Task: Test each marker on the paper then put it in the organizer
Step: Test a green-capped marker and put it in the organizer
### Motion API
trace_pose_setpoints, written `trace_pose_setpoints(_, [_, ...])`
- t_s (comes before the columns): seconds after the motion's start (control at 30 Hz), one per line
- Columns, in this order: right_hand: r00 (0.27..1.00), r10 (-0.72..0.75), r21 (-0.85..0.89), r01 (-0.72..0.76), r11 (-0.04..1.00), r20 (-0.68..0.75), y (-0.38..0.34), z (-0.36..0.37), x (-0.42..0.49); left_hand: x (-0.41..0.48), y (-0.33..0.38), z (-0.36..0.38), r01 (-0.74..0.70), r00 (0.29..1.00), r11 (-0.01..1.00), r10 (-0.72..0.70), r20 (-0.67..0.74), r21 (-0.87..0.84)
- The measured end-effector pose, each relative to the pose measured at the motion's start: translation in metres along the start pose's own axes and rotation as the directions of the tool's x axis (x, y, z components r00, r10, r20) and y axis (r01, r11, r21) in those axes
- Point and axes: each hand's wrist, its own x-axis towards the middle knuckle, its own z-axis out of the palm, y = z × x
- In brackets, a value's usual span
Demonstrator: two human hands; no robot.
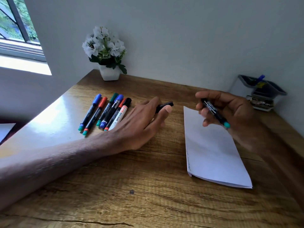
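The right hand [230, 111], at centre right of the frame, grips a black marker [213, 112] with curled fingers, teal end pointing down. It is above the upper end of the paper [213, 153]. The left hand [144, 122], at centre, pinches a black cap [165, 106] between thumb and fingers. A row of markers [107, 112] lies on the tabletop [131, 186] just left of this hand. The organizer [259, 92] stands at the right edge against the wall, with a blue pen [260, 78] in it.
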Motion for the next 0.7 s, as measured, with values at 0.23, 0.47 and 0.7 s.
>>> trace_pose_setpoints(0.23, [0.995, -0.09, -0.331, 0.074, 0.941, -0.032, 0.011, 0.019, -0.009, 0.002, 0.002, -0.001, -0.061, 0.998, 0.996, 0.061, -0.007, -0.059])
trace_pose_setpoints(0.47, [0.992, 0.029, -0.109, -0.042, 0.993, -0.119, 0.011, 0.02, -0.013, 0.0, 0.009, -0.002, 0.02, 0.991, 0.986, 0.003, 0.135, -0.164])
trace_pose_setpoints(0.7, [0.989, 0.096, -0.039, -0.101, 0.994, -0.111, 0.02, 0.027, -0.017, 0.0, 0.017, 0.005, 0.093, 0.957, 0.983, -0.044, 0.285, -0.16])
